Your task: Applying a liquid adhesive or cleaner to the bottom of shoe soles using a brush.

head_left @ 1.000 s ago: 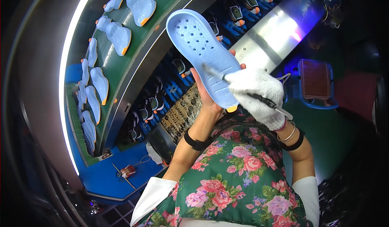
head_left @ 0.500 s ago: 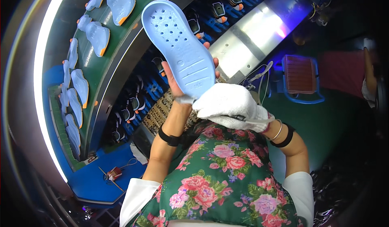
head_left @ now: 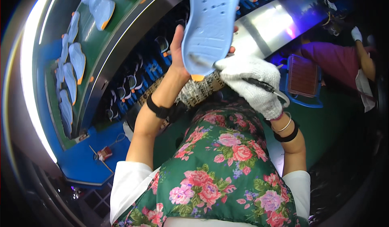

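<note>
My bare left hand (head_left: 178, 57) supports a light blue shoe sole (head_left: 208, 34) along its side and from beneath. Round holes dot the sole's upper part, and an orange tab shows at its near end. In my right hand (head_left: 251, 75), covered by a white knitted glove, is a slim black-handled tool (head_left: 259, 83) with a pale tube or cord by the wrist. Its tip, smeared by motion and brush-like, lies over the sole's near end. The far end of the sole is cut off by the top edge of the picture.
A curved green conveyor belt (head_left: 121, 14) at left carries several blue soles (head_left: 102, 10). Beneath it, shoes (head_left: 133, 81) stand on a blue rack. Ahead runs a metal-topped surface (head_left: 247, 36). To the right are a brown-seated stool (head_left: 303, 77) and another person (head_left: 336, 63).
The sole has shifted up and to the right and turned, bringing its orange tab into view. The tool's tip has moved onto the sole from its left near edge.
</note>
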Tool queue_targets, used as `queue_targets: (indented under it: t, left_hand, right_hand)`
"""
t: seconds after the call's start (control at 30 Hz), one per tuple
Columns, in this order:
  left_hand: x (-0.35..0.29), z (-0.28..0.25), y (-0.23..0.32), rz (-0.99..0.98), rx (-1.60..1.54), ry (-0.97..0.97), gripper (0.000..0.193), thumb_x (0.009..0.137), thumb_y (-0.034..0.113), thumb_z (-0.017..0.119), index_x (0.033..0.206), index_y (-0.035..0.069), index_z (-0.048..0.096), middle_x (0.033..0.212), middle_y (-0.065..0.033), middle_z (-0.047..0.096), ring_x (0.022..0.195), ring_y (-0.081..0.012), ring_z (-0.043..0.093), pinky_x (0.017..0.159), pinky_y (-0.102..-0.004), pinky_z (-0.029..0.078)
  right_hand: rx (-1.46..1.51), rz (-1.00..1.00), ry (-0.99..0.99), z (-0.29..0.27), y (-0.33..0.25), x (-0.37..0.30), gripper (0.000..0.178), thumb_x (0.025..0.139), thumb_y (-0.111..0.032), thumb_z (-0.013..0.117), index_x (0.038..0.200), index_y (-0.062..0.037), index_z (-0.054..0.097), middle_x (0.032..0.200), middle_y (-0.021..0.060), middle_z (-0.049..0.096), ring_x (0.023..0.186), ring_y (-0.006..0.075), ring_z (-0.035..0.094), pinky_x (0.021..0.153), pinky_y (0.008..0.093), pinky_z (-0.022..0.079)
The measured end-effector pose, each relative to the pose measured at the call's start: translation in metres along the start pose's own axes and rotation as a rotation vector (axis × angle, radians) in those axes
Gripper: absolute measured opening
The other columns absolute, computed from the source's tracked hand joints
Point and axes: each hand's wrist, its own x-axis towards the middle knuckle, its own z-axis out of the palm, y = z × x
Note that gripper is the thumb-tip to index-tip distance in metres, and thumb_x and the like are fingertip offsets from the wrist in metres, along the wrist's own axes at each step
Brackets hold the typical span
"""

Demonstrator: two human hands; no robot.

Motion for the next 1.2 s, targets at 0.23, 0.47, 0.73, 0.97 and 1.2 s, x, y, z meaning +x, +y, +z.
queue_targets:
  t: [0.23,0.47,0.73,0.97,1.2]
  left_hand:
    - [0.016,-0.021,0.016,-0.122,-0.043,-0.210,0.110,0.080,0.076,0.058,0.160,0.009,0.024,0.158,-0.0297,0.026,0.120,-0.0459,0.056,0.098,-0.0535,0.050]
    - [0.025,-0.015,0.022,-0.221,0.221,-0.025,0.088,0.091,0.065,0.051,0.158,0.013,0.030,0.154,-0.0339,0.031,0.124,-0.0483,0.053,0.099,-0.0558,0.049]
    - [0.032,-0.017,0.015,-0.219,0.218,0.009,0.083,0.092,0.062,0.052,0.157,0.013,0.034,0.152,-0.0352,0.034,0.130,-0.0480,0.050,0.101,-0.0587,0.047]
    - [0.025,-0.017,-0.021,-0.118,0.020,0.221,0.085,0.093,0.066,0.050,0.158,0.013,0.032,0.154,-0.0300,0.035,0.124,-0.0513,0.055,0.104,-0.0588,0.048]
    - [0.030,-0.019,-0.056,-0.021,-0.463,0.329,0.083,0.096,0.068,0.043,0.156,0.011,0.033,0.152,-0.0264,0.041,0.127,-0.0522,0.052,0.101,-0.0611,0.050]
  right_hand:
    - [0.011,-0.231,-0.255,-0.001,-0.009,-0.003,0.018,0.075,0.002,0.078,0.091,-0.0055,0.076,0.098,0.0116,0.075,0.089,0.0252,0.073,0.078,0.0344,0.057]
    - [-0.333,-0.426,-0.346,-0.019,-0.004,0.003,0.025,0.075,-0.001,0.074,0.100,-0.0051,0.074,0.106,0.0119,0.074,0.095,0.0298,0.071,0.083,0.0394,0.057]
    - [-0.179,-0.246,-0.131,-0.027,-0.001,0.012,0.016,0.076,0.000,0.080,0.087,-0.0101,0.075,0.097,0.0104,0.075,0.089,0.0249,0.073,0.079,0.0350,0.057]
    - [0.086,0.197,0.007,-0.028,0.003,-0.006,0.016,0.077,0.002,0.077,0.091,-0.0025,0.076,0.096,0.0130,0.076,0.089,0.0199,0.072,0.080,0.0314,0.056]
    - [0.328,0.438,0.154,-0.058,-0.003,0.003,0.014,0.076,0.009,0.074,0.089,0.0032,0.076,0.099,0.0153,0.075,0.091,0.0207,0.072,0.082,0.0310,0.057]
